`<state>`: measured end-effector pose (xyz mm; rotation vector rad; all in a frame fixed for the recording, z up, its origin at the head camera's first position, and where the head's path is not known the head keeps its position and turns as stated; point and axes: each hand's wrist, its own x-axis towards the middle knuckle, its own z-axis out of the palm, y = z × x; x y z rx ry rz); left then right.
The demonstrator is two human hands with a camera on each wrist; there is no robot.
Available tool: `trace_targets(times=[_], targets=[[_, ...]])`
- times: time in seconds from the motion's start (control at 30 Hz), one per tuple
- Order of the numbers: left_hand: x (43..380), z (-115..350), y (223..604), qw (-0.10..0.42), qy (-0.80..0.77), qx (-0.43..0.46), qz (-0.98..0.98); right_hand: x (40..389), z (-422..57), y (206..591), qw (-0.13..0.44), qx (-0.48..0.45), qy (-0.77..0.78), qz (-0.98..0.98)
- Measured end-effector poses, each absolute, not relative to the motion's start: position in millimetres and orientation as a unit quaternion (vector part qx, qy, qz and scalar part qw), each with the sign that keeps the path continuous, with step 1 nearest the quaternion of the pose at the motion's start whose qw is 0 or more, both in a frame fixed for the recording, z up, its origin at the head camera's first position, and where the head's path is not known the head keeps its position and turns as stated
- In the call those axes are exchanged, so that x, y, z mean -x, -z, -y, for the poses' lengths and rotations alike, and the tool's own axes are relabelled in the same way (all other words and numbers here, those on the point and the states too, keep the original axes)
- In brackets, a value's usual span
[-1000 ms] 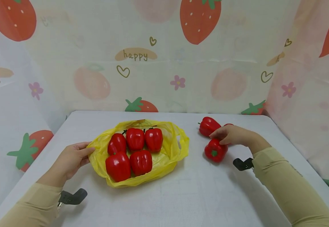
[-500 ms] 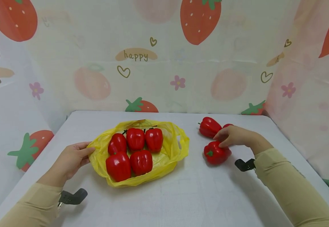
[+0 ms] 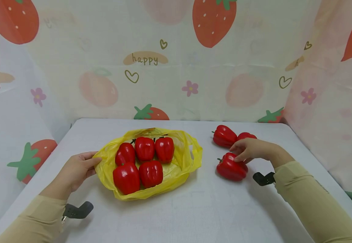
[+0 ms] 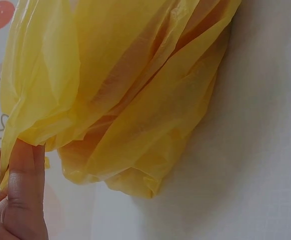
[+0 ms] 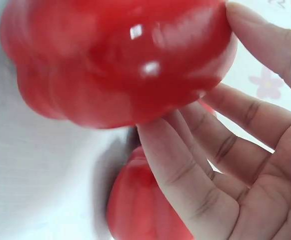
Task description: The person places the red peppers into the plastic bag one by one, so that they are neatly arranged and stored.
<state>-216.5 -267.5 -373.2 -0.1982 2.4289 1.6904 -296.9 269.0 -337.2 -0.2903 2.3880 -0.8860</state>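
Red pepper (image 3: 231, 168): lying on its side on the right of the bench (image 3: 194, 216), stem pointing left. Whether the bench bears its full weight cannot be determined.

Right grip (image 3: 253, 150): partly closed, spread to the pepper's width. The wrist view shows the thumb (image 5: 265, 42) at one side and fingertips at the underside, palm clear of the skin. Assessment: a fingertip hold on a smooth, glossy surface could slip or roll; bringing the fingers further round the body would be sounder.

Two more peppers (image 3: 224, 136) lie close behind, at the bench's far side. A straight lift before any sideways travel is advised, lest the knuckles knock them.

Yellow bag (image 3: 176, 185): well apart to the left, mouth spread upward, five peppers (image 3: 126, 179) inside, with bare film at its right side.

Left grip (image 3: 75, 170): closed in a light pinch on the bag's left edge. Recommendation: hold this edge steady without tugging; the thin film would likely fold or drag its contents.
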Motion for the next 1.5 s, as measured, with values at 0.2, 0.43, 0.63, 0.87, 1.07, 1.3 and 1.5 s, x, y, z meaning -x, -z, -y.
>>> trace_targets(times=[0.2, 0.43, 0.63, 0.87, 1.07, 1.3, 1.5], targets=[[216, 268, 374, 0.087, -0.569, 0.067, -0.815, 291, -272, 342, 0.306, 0.094, 0.367, -0.874], [216, 267, 373, 0.09, -0.572, 0.072, -0.812, 283, -270, 350, 0.326, 0.072, 0.384, -0.861], [216, 268, 374, 0.091, -0.575, 0.072, -0.81, 280, -268, 356, 0.325, 0.066, 0.382, -0.862], [216, 268, 376, 0.087, -0.575, 0.072, -0.81, 283, -268, 371, 0.338, 0.081, 0.41, -0.843], [216, 268, 376, 0.088, -0.571, 0.075, -0.813, 285, -266, 376, 0.339, 0.089, 0.427, -0.834], [216, 268, 376, 0.089, -0.573, 0.077, -0.811, 283, -262, 377, 0.354, 0.084, 0.442, -0.82], [216, 268, 376, 0.089, -0.575, 0.075, -0.81, 279, -262, 375, 0.359, 0.091, 0.447, -0.814]])
